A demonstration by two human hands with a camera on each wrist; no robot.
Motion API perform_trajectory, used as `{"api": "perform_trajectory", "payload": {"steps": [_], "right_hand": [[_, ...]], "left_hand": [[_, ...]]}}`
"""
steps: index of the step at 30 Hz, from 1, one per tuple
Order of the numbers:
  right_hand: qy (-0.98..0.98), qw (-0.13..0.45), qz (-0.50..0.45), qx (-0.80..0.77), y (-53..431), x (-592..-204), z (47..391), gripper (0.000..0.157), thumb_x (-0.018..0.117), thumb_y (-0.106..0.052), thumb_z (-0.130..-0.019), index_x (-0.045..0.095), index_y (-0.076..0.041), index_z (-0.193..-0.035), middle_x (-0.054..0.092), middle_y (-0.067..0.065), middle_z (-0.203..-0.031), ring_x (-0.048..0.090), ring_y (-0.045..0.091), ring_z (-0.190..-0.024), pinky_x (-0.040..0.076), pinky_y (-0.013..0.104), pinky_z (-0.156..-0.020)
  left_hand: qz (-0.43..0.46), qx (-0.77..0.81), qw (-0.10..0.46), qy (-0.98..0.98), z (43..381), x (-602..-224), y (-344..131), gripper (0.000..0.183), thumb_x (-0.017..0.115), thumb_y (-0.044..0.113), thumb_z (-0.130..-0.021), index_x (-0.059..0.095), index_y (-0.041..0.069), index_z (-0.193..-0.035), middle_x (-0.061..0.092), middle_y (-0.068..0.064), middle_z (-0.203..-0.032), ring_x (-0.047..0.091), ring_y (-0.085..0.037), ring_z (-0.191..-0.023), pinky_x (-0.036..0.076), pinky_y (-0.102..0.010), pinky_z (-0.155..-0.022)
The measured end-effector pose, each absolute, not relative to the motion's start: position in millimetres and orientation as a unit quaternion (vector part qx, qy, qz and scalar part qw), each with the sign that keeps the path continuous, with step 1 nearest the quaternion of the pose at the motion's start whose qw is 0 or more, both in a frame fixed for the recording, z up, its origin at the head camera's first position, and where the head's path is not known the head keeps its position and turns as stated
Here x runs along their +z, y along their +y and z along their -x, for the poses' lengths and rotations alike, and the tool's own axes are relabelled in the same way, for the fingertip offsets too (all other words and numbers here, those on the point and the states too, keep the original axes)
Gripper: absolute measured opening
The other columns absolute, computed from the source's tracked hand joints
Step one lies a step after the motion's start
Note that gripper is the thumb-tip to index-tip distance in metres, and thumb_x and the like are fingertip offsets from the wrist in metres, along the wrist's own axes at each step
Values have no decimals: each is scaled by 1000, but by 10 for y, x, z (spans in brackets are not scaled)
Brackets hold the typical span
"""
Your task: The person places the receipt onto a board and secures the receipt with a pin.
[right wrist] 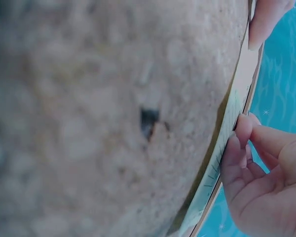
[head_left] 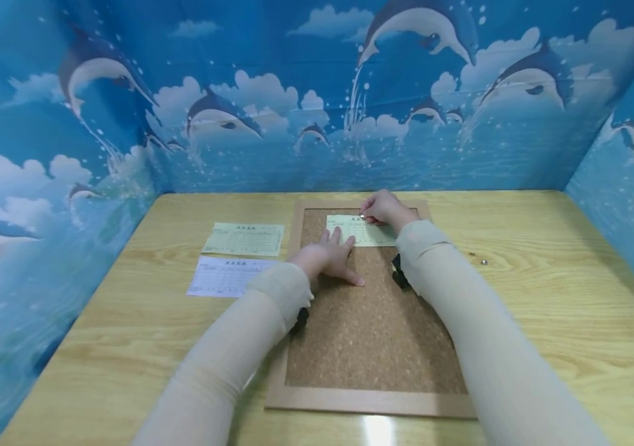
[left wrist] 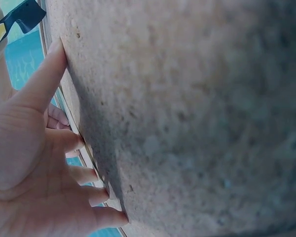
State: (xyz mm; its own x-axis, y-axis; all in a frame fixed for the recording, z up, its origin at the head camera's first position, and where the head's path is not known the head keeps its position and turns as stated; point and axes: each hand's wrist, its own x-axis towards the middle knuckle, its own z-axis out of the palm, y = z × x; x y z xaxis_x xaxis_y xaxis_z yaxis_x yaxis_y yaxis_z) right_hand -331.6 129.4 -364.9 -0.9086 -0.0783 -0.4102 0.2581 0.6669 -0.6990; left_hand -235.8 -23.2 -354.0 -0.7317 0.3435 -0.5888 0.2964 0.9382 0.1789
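A framed corkboard lies on the table, and a pale green printed slip lies across its upper part. My left hand rests on the board with its fingers spread; its fingertips touch the lower left of the slip, and the thumb is on bare cork. At the slip's top edge my right hand pinches a small shiny thumbtack between thumb and fingertips. In the right wrist view, the bent fingers are against the slip; the tack is hidden there.
Left of the board lie another green slip and a white slip on the wooden table. A loose shiny tack and a small brownish bit lie to the right. A dolphin-printed backdrop stands behind.
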Motion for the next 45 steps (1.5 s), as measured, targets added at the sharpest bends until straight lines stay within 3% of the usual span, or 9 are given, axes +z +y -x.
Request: {"api": "perform_trajectory", "payload": {"steps": [21, 45], "right_hand": [[899, 229, -21, -373, 1280, -3649, 3284, 14, 51, -4, -94, 64, 0, -99, 61, 6, -70, 56, 14, -60, 48, 28, -56], [906, 210, -1, -368, 1287, -3618, 3296, 16, 54, -8, -94, 66, 0, -101, 63, 8, -76, 58, 15, -64, 48, 28, -59]], "left_hand": [[-182, 29, 323, 929, 2302, -3537, -219, 103, 58, 66, -78, 2, 19, -151, -12, -14, -154, -9, -33, -140, 15, -53, -108], [-170, 32, 327, 929, 2307, -3499, -225, 102, 57, 65, -79, 1, 21, -151, -14, -11, -154, -12, -31, -140, 13, -54, -109]]}}
